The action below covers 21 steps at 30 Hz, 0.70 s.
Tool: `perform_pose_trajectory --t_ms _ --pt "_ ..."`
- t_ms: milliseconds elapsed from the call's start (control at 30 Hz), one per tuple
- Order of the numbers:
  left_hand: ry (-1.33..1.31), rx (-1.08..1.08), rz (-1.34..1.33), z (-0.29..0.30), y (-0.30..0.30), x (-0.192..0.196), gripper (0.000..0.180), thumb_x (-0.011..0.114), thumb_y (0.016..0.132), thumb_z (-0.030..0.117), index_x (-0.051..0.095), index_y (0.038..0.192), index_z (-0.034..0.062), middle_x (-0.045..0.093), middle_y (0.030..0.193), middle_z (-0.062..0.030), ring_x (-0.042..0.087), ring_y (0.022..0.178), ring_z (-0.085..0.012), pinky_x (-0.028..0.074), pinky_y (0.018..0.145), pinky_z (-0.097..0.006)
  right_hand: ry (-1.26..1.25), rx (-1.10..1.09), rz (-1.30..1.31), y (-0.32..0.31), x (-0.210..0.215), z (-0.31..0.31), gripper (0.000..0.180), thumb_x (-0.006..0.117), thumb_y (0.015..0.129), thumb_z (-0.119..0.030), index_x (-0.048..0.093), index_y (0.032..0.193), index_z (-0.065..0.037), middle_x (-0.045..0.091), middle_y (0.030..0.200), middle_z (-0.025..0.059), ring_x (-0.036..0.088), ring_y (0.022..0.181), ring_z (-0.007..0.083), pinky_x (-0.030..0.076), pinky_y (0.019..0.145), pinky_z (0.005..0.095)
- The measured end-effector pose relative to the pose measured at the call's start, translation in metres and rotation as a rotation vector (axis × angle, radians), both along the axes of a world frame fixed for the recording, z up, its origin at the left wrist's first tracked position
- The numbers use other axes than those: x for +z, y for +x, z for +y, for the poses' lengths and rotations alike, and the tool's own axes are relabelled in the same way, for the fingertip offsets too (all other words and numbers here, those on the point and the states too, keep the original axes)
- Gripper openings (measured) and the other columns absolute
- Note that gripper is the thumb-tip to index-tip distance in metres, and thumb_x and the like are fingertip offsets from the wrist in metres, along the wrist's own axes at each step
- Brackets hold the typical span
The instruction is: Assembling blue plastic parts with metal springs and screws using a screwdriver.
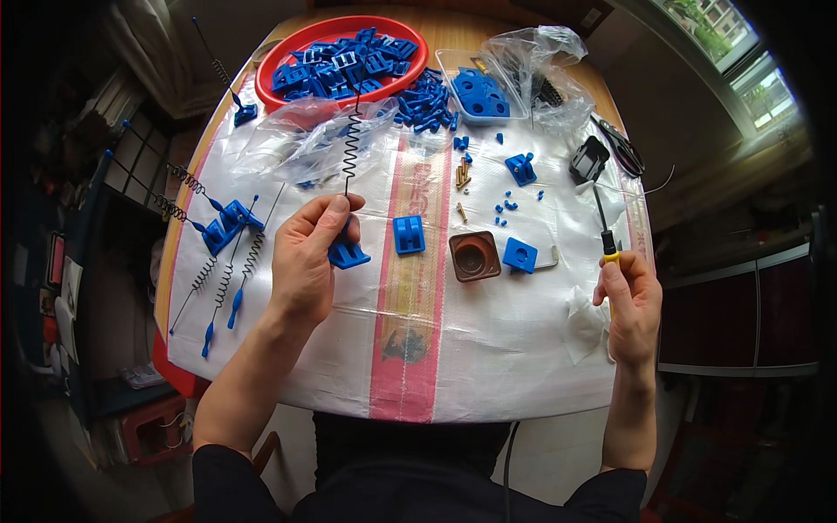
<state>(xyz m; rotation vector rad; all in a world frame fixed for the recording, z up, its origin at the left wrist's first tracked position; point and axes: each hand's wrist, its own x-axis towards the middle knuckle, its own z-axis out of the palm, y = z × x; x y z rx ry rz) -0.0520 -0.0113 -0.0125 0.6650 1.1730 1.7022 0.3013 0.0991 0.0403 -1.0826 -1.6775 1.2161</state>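
Note:
My left hand (305,248) is closed on a blue plastic base (350,255) with a black coiled spring wire (351,146) standing up from it. The fingers hide where wire and base meet. My right hand (634,305), at the table's right side, grips a screwdriver (608,244) with a yellow and black handle, its shaft pointing away from me. Between the hands lie a blue slotted block (408,234), a brown square cup (475,256) and a blue square piece (520,254) beside a bent metal key (549,258).
Farther back are a red basin (263,87) of blue parts, loose blue pegs (427,100) and a clear box (521,113) with blue plates. Brass screws (462,174) lie mid-table. Blue pieces with coiled wires (228,228) lie left; scissors (623,148) and a black block (589,160) lie right.

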Motion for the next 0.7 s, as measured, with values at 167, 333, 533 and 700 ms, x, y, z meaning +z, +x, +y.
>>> perform_pose_trajectory --t_ms 167,333,533,700 --pt "0.080 0.078 0.087 0.001 -0.004 -0.004 0.029 0.055 0.104 0.013 0.061 0.128 -0.0023 0.065 0.095 -0.0035 0.059 0.087 -0.0094 0.048 0.081 -0.024 0.191 -0.140 -0.445 0.007 -0.022 -0.035 0.014 0.071 0.090 -0.007 0.065 0.096 0.004 0.061 0.083 0.0055 0.058 0.073 0.0092 0.046 0.064 0.0256" --pt "0.014 0.085 0.122 0.005 -0.007 -0.001 0.036 0.054 0.100 0.002 0.055 0.136 -0.0011 0.067 0.111 -0.0080 0.061 0.105 -0.0133 0.047 0.097 -0.027 0.519 -0.175 -0.615 -0.004 -0.031 -0.053 0.011 0.067 0.087 -0.002 0.061 0.094 0.003 0.061 0.084 0.0163 0.062 0.071 0.0318 0.049 0.064 0.0387" --pt "-0.003 0.071 0.055 0.008 -0.011 -0.001 0.036 0.057 0.098 -0.001 0.055 0.134 -0.0016 0.067 0.111 -0.0098 0.063 0.103 -0.0150 0.050 0.095 -0.029 0.503 -0.295 -0.906 0.008 -0.040 -0.033 0.013 0.063 0.092 -0.010 0.060 0.094 0.002 0.064 0.088 0.0202 0.064 0.078 0.0403 0.049 0.070 0.0465" --pt "-0.012 0.070 0.050 0.009 -0.012 -0.003 0.037 0.058 0.098 -0.001 0.055 0.134 -0.0014 0.067 0.112 -0.0105 0.063 0.104 -0.0159 0.050 0.097 -0.030 0.550 -0.272 -0.820 0.007 -0.029 -0.027 0.013 0.061 0.094 -0.011 0.059 0.094 0.003 0.062 0.086 0.0189 0.062 0.076 0.0374 0.047 0.069 0.0450"
